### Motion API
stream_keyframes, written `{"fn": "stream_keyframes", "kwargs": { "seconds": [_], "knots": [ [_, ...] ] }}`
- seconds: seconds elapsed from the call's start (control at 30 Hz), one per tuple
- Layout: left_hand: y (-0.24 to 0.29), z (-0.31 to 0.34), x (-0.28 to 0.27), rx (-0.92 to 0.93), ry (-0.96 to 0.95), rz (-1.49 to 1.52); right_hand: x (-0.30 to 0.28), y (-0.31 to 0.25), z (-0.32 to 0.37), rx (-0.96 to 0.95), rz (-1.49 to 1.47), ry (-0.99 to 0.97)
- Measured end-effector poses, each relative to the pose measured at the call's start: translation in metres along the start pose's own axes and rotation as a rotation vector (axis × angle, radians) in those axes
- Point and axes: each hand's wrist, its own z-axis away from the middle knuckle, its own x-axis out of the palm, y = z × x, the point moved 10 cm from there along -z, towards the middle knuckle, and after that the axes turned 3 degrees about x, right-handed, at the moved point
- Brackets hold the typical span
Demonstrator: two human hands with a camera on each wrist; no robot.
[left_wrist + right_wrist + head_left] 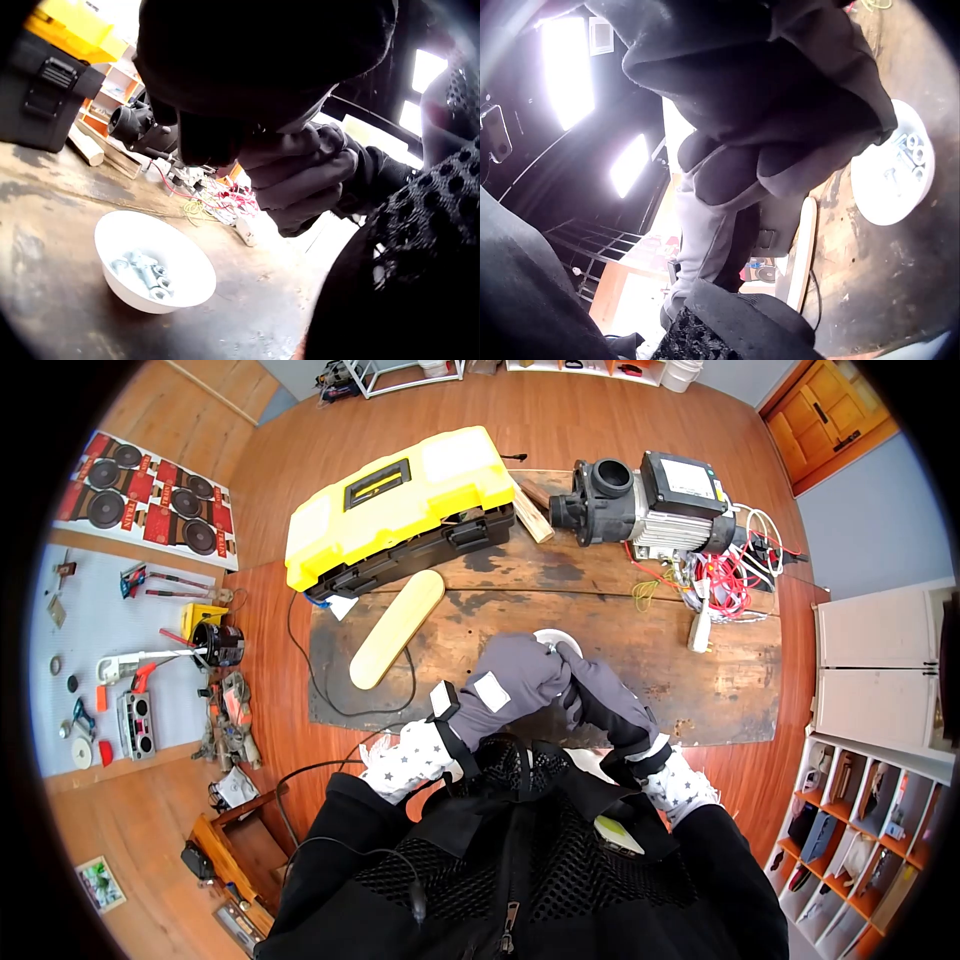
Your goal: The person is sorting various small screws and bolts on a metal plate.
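Observation:
Both hands wear grey gloves and meet close together over the near side of a white bowl [556, 636]. My left hand [520, 668] comes in from the left, and my right hand [606, 695] reaches in from the right with its fingers bent, as the left wrist view shows. Metal bolts and nuts [146, 274] lie inside the bowl, which stands on the worn wooden table [52, 247]. The gloves cover whatever is between the fingertips, so I cannot tell what either hand holds.
Beyond the hands stands a yellow and black toolbox [400, 500], with a pale rounded board [398, 630] in front of it. A pump with a motor [650, 505] sits at the back right beside tangled wires [735, 575]. A black cable [345, 712] crosses the table's left side.

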Motion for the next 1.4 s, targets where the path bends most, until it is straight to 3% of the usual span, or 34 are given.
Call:
{"fn": "stream_keyframes", "kwargs": {
  "seconds": [0.03,0.07,0.13,0.17,0.23,0.37,0.43,0.47,0.53,0.57,0.6,0.67,0.7,0.73,0.8,0.87,0.93,1.0,1.13,1.2,1.33,1.4],
  "knots": [
    [0.007,-0.001,0.006,0.072,-0.085,-0.076,0.002,-0.004,0.001,-0.117,0.033,-0.032],
    [0.007,0.0,0.008,0.071,-0.084,-0.076,-0.001,-0.002,-0.001,-0.116,0.034,-0.032],
    [0.019,0.002,-0.002,0.172,0.059,-0.168,-0.001,0.012,-0.005,-0.025,0.021,-0.091],
    [0.02,0.003,-0.002,0.173,0.059,-0.168,-0.007,0.02,-0.01,-0.025,0.021,-0.09],
    [0.021,0.006,0.0,0.168,0.042,-0.158,-0.003,0.012,-0.008,-0.31,0.045,-0.211],
    [0.011,0.012,0.01,0.034,-0.064,-0.006,0.005,0.012,0.011,-0.257,-0.08,-0.248],
    [-0.034,0.035,0.047,-0.369,-0.186,0.425,-0.014,-0.007,0.014,-0.697,0.224,0.012],
    [-0.035,0.038,0.049,-0.366,-0.187,0.425,-0.016,-0.013,0.017,-0.698,0.223,0.015],
    [-0.053,0.064,0.073,-0.774,-0.046,1.267,-0.02,0.019,0.005,-0.024,-0.035,-0.068],
    [-0.06,0.071,0.089,-0.842,-0.06,1.51,-0.026,0.015,0.013,0.063,0.025,-0.015],
    [-0.07,0.075,0.092,-0.841,-0.059,1.509,-0.024,0.017,0.012,0.062,0.025,-0.016],
    [-0.06,0.075,0.099,-0.862,-0.107,1.956,-0.029,-0.006,0.015,-0.205,0.121,0.139],
    [-0.067,0.086,0.101,-0.983,-0.103,1.774,-0.027,-0.014,0.018,-0.245,0.165,0.169],
    [-0.064,0.084,0.098,-0.983,-0.104,1.773,-0.023,-0.011,0.014,-0.245,0.164,0.169],
    [-0.061,0.081,0.091,-0.947,-0.111,1.689,-0.021,-0.03,0.021,-0.536,0.312,0.29],
    [-0.055,0.079,0.087,-0.987,-0.13,1.654,-0.014,-0.036,0.022,-0.504,0.432,0.262],
    [-0.06,0.087,0.095,-1.024,-0.151,1.618,0.015,-0.074,0.051,-0.69,0.837,0.324],
    [-0.067,0.08,0.093,-0.633,-0.174,1.324,0.021,-0.074,0.053,-0.71,0.872,0.319],
    [-0.072,0.077,0.087,-0.589,-0.047,1.228,0.026,-0.075,0.053,-0.804,0.906,0.305],
    [-0.064,0.095,0.101,-0.976,-0.33,1.367,0.03,-0.078,0.053,-0.838,0.934,0.283],
    [-0.068,0.094,0.1,-0.941,-0.274,1.246,0.038,-0.079,0.05,-0.904,1.009,0.255],
    [-0.065,0.101,0.105,-0.993,-0.379,1.313,0.039,-0.076,0.046,-0.903,1.018,0.239]
  ]
}}
